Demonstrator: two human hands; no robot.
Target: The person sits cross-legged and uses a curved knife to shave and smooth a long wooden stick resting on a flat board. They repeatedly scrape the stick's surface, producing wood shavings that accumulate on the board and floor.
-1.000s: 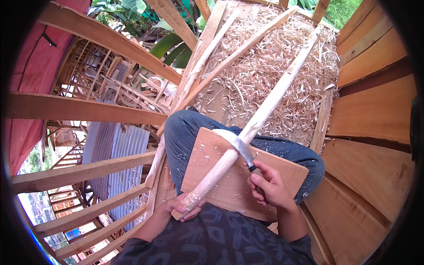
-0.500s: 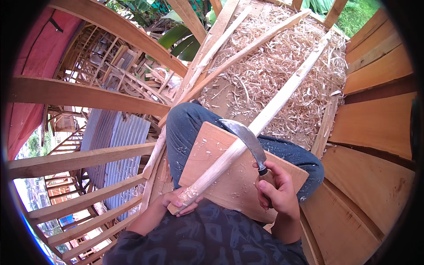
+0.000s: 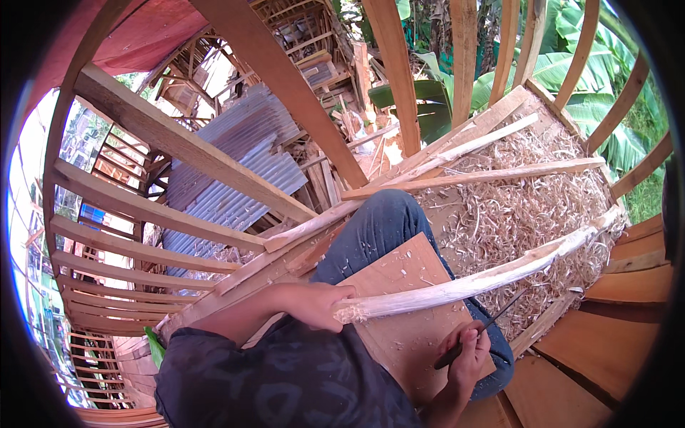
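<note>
My left grip [image 3: 319, 305] is wrapped around the near end of a long, pale, shaved wooden pole [image 3: 457, 287]. The pole slants across a flat, square-cornered, reddish-brown wooden board [image 3: 414, 349] on my lap, its far end out over a thick bed of curly, cream-coloured wood shavings [image 3: 524, 210]. My right grip [image 3: 465, 353] is closed round the dark handle of a knife with a narrow grey metal blade [image 3: 503, 314]. The blade points away from me, seen nearly edge-on, just to the right of the pole and apart from it. Small chips dot the board. Beyond my knee in blue denim trousers [image 3: 378, 232], a thinner, light-brown wooden strip [image 3: 499, 175] reaches across the shavings. Rusty, grey corrugated metal sheets [image 3: 228, 171] lie past the timber slats on my left.
</note>
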